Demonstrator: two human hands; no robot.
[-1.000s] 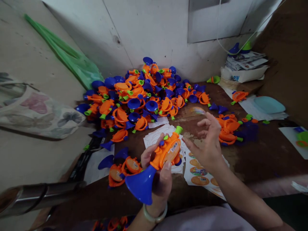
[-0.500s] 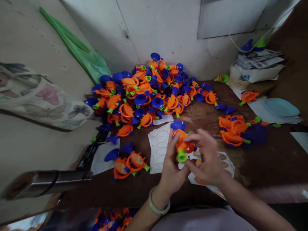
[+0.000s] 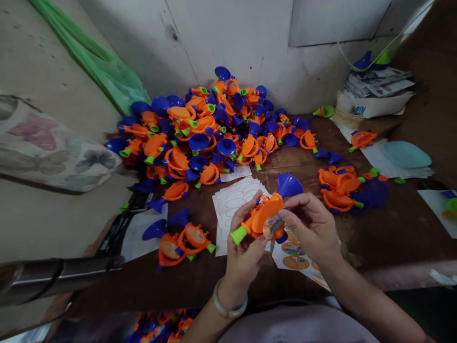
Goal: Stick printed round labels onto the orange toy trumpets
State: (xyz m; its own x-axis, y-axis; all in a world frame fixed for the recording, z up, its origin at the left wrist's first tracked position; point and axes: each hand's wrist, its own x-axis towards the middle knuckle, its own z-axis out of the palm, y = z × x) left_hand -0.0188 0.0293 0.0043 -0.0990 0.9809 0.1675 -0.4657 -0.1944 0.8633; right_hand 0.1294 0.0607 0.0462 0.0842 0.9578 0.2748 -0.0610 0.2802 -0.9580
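Observation:
My left hand (image 3: 246,252) grips an orange toy trumpet (image 3: 262,216) with a blue bell pointing up and right and a lime-green mouthpiece at the lower left. My right hand (image 3: 309,228) is over the trumpet's oval body, its fingertips pinching a round printed sticker (image 3: 273,226) against it. Beneath my hands lie a sheet of white sticker backing (image 3: 232,205) and a printed sticker sheet (image 3: 294,259), partly hidden. A large heap of matching toy trumpets (image 3: 200,136) sits beyond them.
The dark wooden table (image 3: 400,233) runs into a white wall corner. More trumpets lie at left and right. There are stacked papers (image 3: 374,83), a pale blue lid (image 3: 407,155), a floral cloth (image 3: 50,147), a green plastic bag (image 3: 96,62) and a metal tube (image 3: 57,276).
The trumpet has been turned, its bell swinging from lower left to upper right. My right hand has closed in from open, and a sticker now sits at the trumpet's body.

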